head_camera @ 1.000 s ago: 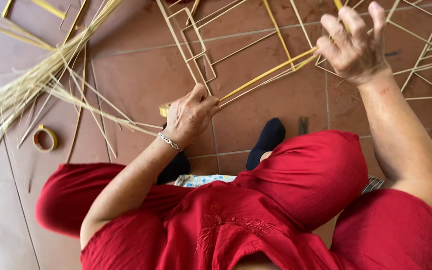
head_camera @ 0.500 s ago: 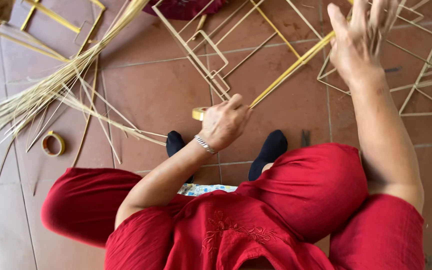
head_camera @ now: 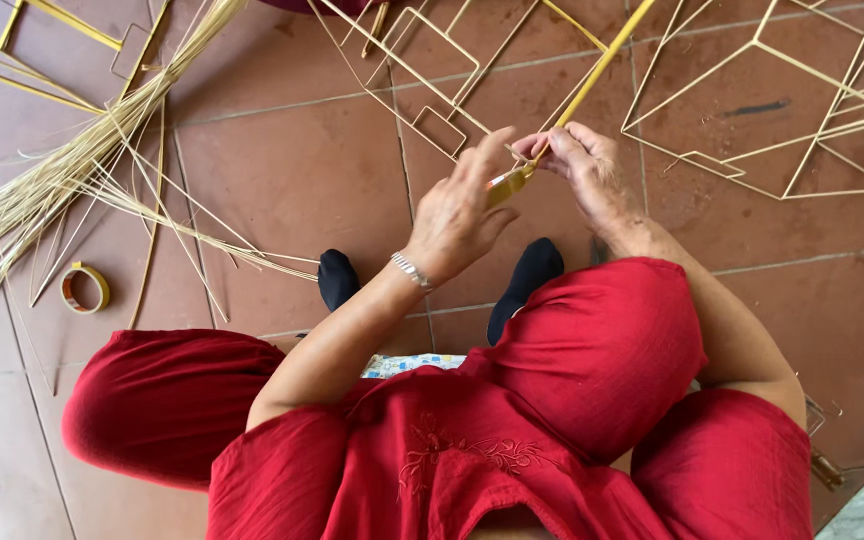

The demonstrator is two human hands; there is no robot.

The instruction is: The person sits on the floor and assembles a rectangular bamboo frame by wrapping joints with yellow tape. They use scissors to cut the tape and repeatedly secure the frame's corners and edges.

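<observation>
Fingers of our right hand (head_camera: 580,165) pinch the light, stiff, snappable bamboo strip (head_camera: 592,75) at its lower end, where our half-open left hand (head_camera: 462,210) presses a small tape roll (head_camera: 508,185), the strip running toward one o'clock.

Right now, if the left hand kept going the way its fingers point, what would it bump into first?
The left hand points up and a little right. It would probably meet the yellow stick held by the right hand first, then the wire-like frame on the tiled floor. Depth is hard to judge.

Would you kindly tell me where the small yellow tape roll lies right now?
In the head view, the small yellow tape roll lies flat on the brown tiled floor at the left, beside the pale straw bundle, above the red-clad knee.
</observation>
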